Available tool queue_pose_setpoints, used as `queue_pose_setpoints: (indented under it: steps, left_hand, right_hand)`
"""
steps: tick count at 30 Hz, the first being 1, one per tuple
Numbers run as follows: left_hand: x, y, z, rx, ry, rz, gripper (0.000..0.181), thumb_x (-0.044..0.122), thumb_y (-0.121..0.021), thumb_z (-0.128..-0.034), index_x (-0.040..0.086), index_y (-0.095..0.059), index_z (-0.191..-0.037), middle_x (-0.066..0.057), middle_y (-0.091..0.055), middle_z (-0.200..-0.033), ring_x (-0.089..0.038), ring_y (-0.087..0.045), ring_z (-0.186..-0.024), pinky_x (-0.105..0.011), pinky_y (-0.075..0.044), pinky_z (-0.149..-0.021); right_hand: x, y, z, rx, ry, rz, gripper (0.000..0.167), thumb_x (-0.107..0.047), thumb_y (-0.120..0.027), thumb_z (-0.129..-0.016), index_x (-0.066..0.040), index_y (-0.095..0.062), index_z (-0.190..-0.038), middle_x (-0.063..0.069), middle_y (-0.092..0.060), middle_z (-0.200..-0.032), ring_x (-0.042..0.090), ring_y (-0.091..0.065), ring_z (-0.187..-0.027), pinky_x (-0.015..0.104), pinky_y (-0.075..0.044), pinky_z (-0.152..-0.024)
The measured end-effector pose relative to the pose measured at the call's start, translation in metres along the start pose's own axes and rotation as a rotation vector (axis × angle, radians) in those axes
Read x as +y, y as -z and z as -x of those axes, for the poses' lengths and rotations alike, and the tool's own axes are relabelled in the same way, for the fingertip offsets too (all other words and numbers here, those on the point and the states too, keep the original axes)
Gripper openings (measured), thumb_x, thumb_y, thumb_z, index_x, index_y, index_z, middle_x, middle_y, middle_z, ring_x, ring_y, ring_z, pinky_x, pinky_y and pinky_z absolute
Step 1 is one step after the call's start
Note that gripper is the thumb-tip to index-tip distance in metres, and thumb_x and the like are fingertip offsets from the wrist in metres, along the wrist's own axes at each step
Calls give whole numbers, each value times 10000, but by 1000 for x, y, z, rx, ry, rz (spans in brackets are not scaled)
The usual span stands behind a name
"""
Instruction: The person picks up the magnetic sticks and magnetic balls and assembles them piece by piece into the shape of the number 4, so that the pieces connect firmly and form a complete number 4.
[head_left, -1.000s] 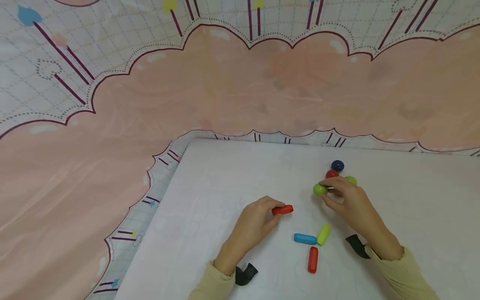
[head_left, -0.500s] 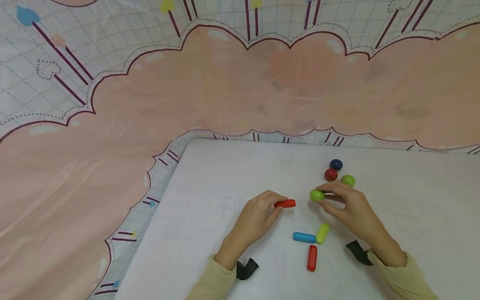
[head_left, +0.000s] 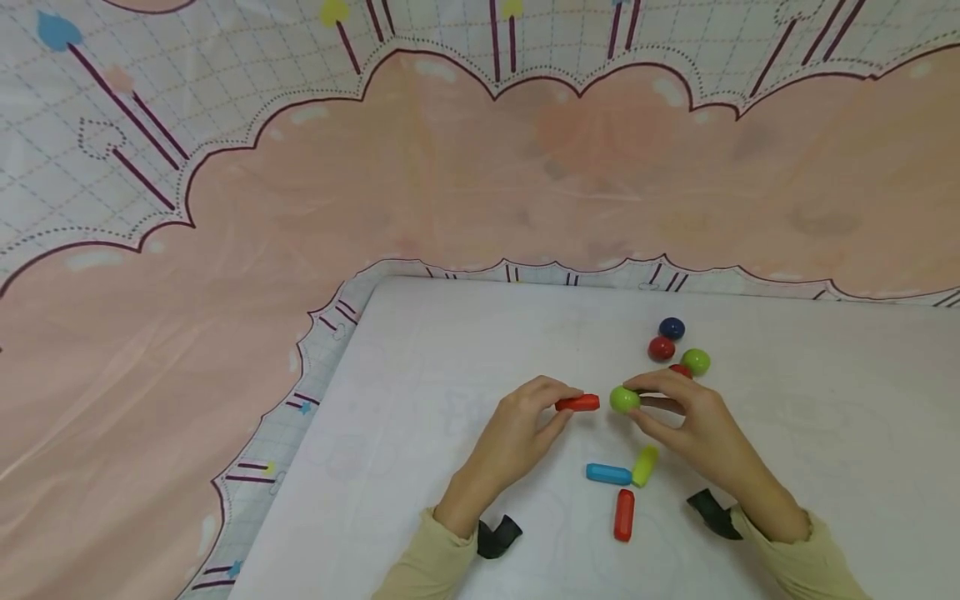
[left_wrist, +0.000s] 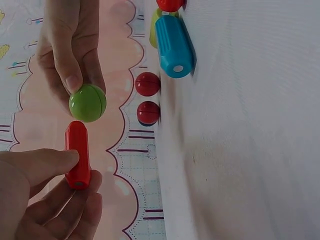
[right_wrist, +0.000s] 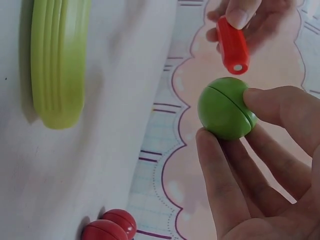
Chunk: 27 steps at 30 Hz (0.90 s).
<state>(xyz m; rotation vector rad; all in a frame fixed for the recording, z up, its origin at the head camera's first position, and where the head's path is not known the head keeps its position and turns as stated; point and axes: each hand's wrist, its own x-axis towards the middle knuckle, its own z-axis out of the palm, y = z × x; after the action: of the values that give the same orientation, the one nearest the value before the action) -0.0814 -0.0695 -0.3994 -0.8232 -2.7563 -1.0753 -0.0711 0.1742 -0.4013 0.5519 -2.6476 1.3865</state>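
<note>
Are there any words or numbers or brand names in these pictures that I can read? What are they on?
There are none to read.
The held red stick and held green ball show no writing.
The patterned cloth has printed stars and lines, but no letters or numbers.

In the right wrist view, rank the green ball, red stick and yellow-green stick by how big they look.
1. Yellow-green stick, partly out of frame
2. Green ball
3. Red stick
Camera nearness may exaggerate the first.

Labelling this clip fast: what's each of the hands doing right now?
Left hand: holding a red stick.
Right hand: holding a green ball.
</note>
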Motion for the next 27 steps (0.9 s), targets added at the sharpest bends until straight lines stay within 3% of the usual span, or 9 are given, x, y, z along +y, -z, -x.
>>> queue_pose_setpoints:
  steps: [5,13,27]
  left_hand:
    - [2,0,-1,-14,2,13,273,125,-711,-923,144,-702,-1195,39,-678,-1130,-86,-640,-1053,-191,-516,-922]
    - [3,-2,-2,-13,-28,21,243,109,-718,-914,136,-714,-1156,39,-674,-1121,-86,-634,-1061,-182,-510,-922]
    - [0,-3,-2,-11,-8,55,249,107,-717,-915,136,-711,-1162,42,-668,-1128,-81,-635,-1056,-177,-510,-918]
  right_hand:
    - [-3,-1,-1,-12,7,-5,400,15,-814,-777,-88,-696,-1146,37,-693,-1109,208,-668,-1023,398,-572,-835]
    - [-3,-4,0,0,66,-11,423,45,-820,-753,-96,-696,-1133,16,-681,-1097,83,-633,-1013,393,-576,-827]
    - [-3,-5,0,1,56,-3,417,31,-828,-751,-104,-699,-1124,6,-679,-1087,75,-637,-999,402,-576,-827]
